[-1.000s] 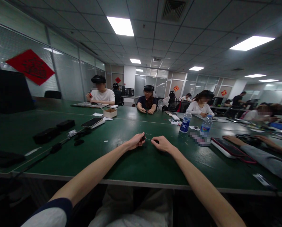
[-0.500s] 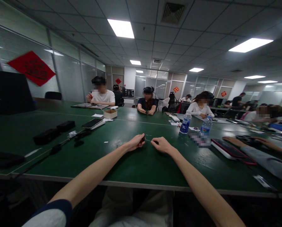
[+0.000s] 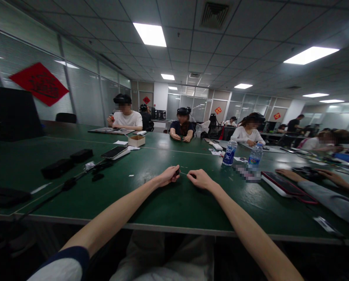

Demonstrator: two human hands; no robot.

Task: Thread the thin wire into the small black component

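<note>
Over table (image 3: 174,207): thin rod (image 3: 183,173) crosswise, left hand (image 3: 168,175) clamped on dark piece (image 3: 177,171); right hand (image 3: 202,179) curled, hold unclear.

I see a black piece (image 3: 177,171) in my left hand (image 3: 169,176), a pale strand (image 3: 183,173) beside it, green tabletop (image 3: 174,210), blue-and-white bottle label (image 3: 228,155) at one o'clock, black-patterned red poster (image 3: 40,84) at ten.

Overhead glare: ceiling panels (image 3: 149,34), blown out to white near 12 and 2 o'clock, light a dim office, their sheen smearing across the green tabletop (image 3: 168,207) at 4 o'clock. Shadow thickens beneath its near edge from 5 to 8 o'clock. Wide-angle distortion tilts the glass wall (image 3: 83,86) at 10 o'clock. Near the dial's center, soft detail leaves a thin strand (image 3: 183,173) between left hand (image 3: 168,175) and right hand (image 3: 202,178) barely legible.
</note>
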